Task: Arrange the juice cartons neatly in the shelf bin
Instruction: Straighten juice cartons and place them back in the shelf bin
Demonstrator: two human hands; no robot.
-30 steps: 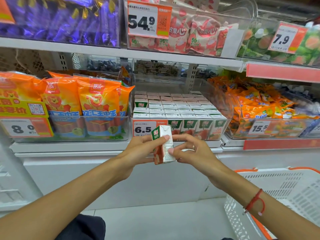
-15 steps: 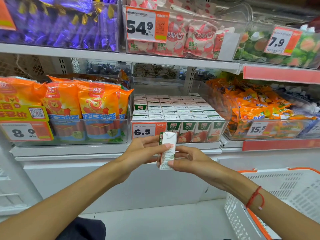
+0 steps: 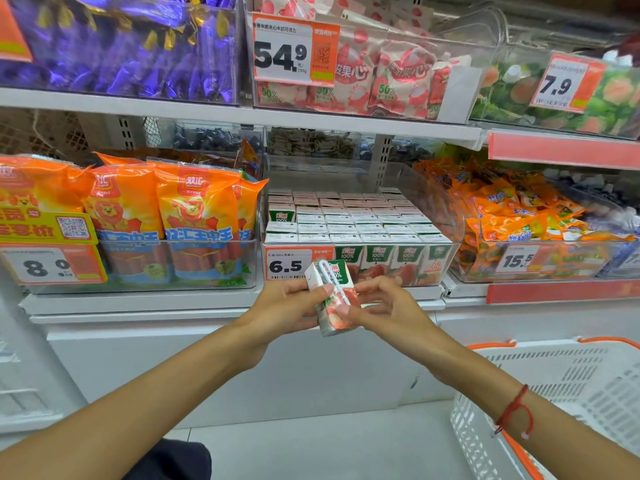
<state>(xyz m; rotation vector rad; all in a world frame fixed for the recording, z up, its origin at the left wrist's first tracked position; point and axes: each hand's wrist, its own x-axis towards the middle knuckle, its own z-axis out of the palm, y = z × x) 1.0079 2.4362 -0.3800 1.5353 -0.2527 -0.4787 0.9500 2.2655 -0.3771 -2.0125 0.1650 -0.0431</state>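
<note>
Mostly stocked. The clear plastic shelf bin (image 3: 446, 261) with the 6.5 price tag (image 3: 294, 263) already holds tidy rows of small white-topped green-and-red juice cartons (image 3: 360, 220), standing upright and flush. One gap shows in the left column, a couple of rows back, where a carton face is exposed.

One loose small green-white-red juice carton with a wrapped straw on its side (image 3: 334, 297) is out of the bin, tilted, held in front of and below it. Left hand (image 3: 287, 311) grips it, thumb across the face, fingers curled behind. Right hand (image 3: 384, 308) pinches its lower right edge with thumb and fingertips.

Left to do, likely: turn it upright, slot it into the gap. White plastic basket with orange trim (image 3: 554, 393) sits below the right wrist; contents not visible.
</note>
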